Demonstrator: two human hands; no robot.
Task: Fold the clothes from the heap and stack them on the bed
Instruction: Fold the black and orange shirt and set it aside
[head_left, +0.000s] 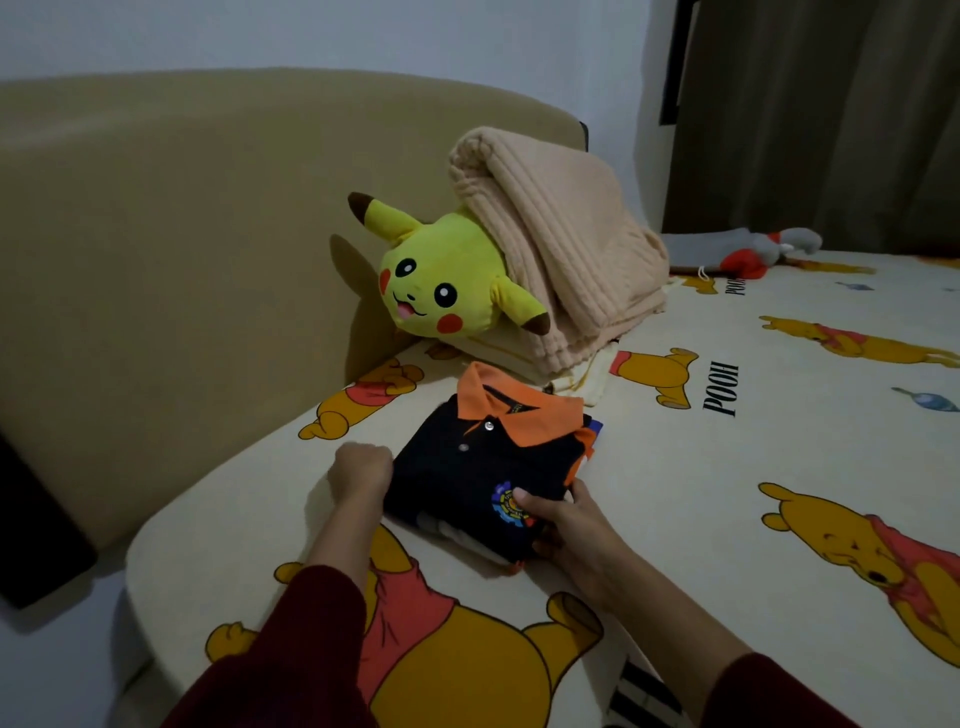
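A folded black polo shirt (467, 467) with an orange collar and a round chest badge lies on top of a small stack of folded clothes (478, 548) on the bed (701, 519). My right hand (566, 525) grips the near right corner of the stack, thumb on the badge, fingers under the edge. My left hand (361, 467) is curled into a fist against the stack's left edge; whether it pinches cloth is hidden. Both arms wear dark red sleeves.
A yellow plush toy (441, 280) leans on a folded beige blanket (561, 249) just behind the stack, by the tan headboard (208, 234). A grey and red item (743, 254) lies far right near the dark curtain (831, 119). The bed's corner edge is at left.
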